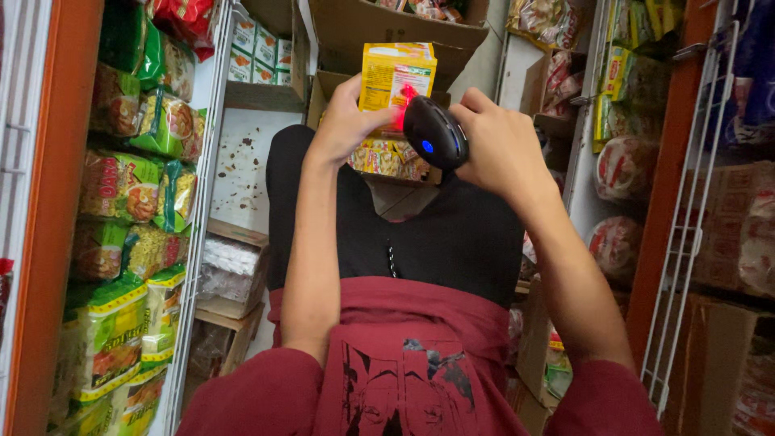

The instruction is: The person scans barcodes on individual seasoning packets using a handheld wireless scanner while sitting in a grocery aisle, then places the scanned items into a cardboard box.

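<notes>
My left hand [343,117] holds up a yellow packet [395,74] by its lower left edge. My right hand [488,141] grips a black handheld scanner [434,133] with a blue light on its back. The scanner points at the packet, and a red glow falls on the packet's lower right corner. Just below the packet lies an open cardboard box [327,85] with several more yellow packets [387,157] in it. My lap, in black trousers and a dark red shirt, fills the lower middle.
Wire shelves [206,161] on the left hold green and yellow bagged goods [121,186]. Cardboard boxes [387,28] stand ahead. More packets fill shelves at the right, behind a white wire rack [686,234]. The floor between is narrow.
</notes>
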